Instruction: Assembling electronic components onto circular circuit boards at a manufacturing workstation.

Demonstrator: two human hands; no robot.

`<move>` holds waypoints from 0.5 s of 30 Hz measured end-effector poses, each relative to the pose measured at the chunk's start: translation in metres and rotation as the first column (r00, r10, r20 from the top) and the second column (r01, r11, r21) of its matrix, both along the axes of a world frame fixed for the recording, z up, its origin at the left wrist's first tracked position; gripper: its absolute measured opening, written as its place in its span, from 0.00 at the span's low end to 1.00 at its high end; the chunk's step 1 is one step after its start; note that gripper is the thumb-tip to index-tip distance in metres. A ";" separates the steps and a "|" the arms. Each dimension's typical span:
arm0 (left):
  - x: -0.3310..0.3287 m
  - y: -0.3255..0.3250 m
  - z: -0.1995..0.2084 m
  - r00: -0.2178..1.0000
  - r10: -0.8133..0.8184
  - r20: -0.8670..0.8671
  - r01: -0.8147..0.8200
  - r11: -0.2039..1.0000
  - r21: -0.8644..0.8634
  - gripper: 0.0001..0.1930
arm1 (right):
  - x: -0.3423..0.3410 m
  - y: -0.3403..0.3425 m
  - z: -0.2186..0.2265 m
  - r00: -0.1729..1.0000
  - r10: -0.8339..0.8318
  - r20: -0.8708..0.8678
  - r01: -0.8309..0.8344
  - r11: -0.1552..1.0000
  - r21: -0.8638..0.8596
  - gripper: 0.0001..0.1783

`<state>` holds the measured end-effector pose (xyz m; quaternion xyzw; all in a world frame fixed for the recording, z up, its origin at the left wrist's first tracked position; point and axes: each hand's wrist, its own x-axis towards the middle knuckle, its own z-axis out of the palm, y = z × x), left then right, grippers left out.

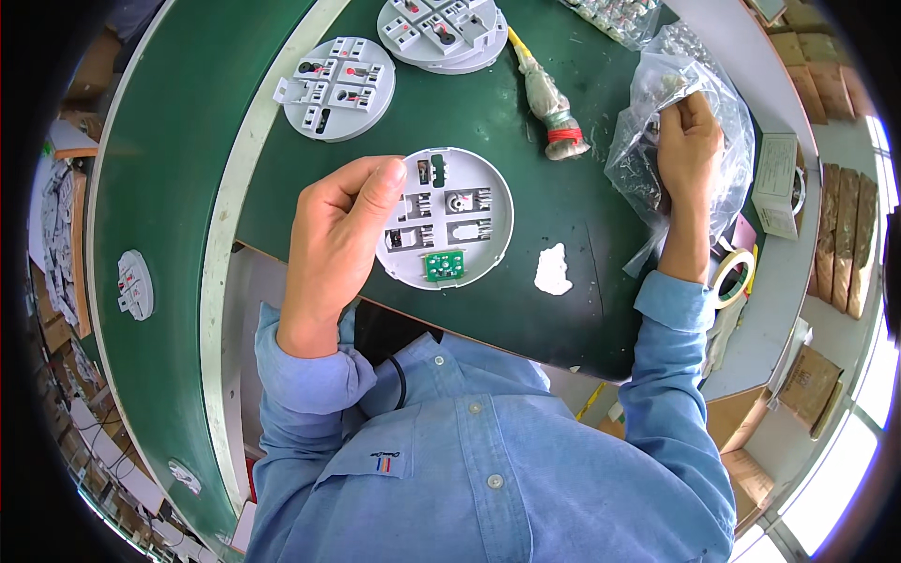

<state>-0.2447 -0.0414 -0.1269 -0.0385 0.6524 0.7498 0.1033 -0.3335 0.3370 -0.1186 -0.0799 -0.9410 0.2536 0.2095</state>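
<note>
My left hand (343, 239) grips the rim of a round white plastic housing (497, 249), thumb on top, above the green table. The housing's open inside faces up, showing moulded slots and a small green circuit board (444, 266) near its lower edge. At the right, my right hand (690, 155) is at a clear plastic bag (638, 178), its fingers curled together among the film. What those fingertips hold is hidden. Small parts in the bag are too blurred to name.
Beyond my left hand lie a round grey-white housing (371, 103) and a stack of similar ones (469, 61). A brush with a wrapped handle (549, 103), a white scrap (553, 269) and a tape roll (730, 279) are on the table. More housings (137, 284) sit on the green strip at left.
</note>
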 end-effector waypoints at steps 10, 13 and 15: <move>0.003 -0.001 0.001 1.000 0.008 -0.015 -0.008 1.000 -0.010 0.21 | 0.005 -0.008 0.007 0.997 0.059 0.040 -0.044 0.954 -0.298 0.09; 0.003 -0.003 0.001 1.000 0.002 -0.015 -0.002 1.000 -0.007 0.22 | 0.009 -0.011 0.009 0.996 0.081 0.048 -0.060 0.937 -0.343 0.08; 0.005 -0.004 0.000 1.000 -0.009 -0.008 0.009 1.000 0.005 0.22 | 0.011 -0.013 0.011 0.995 0.070 0.073 -0.042 0.944 -0.327 0.08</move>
